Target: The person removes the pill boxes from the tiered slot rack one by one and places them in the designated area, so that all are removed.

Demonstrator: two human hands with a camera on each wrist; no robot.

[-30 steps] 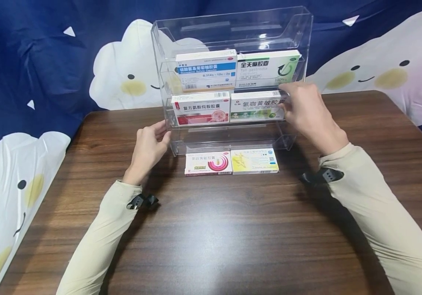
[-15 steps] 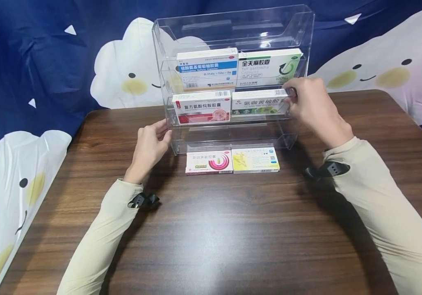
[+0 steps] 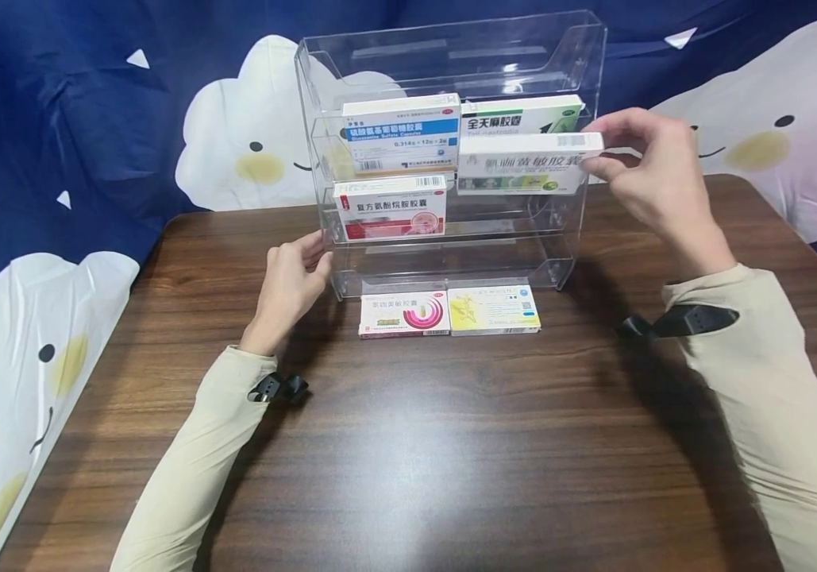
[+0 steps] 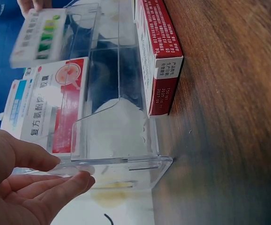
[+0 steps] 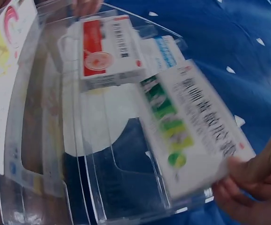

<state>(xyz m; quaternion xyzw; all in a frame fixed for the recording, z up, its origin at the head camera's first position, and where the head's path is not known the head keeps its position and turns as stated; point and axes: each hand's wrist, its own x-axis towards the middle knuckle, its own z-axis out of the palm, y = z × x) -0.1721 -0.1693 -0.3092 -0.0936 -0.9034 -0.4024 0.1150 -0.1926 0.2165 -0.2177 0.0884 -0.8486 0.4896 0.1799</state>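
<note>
White glare on table (image 3: 408, 485), glints on clear rack (image 3: 451, 59), shadows beside sleeves (image 3: 190, 445), green-marked box (image 5: 191, 126) blurred in wrist views

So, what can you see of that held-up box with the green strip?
The flat white box, seemingly card, has dark Chinese characters, a green picture strip below them and a barcode on its top edge. Its long side lies roughly level, pinched at one end by the person's right grip, in front of the clear rack. Whether it touches the rack is unclear.
</note>
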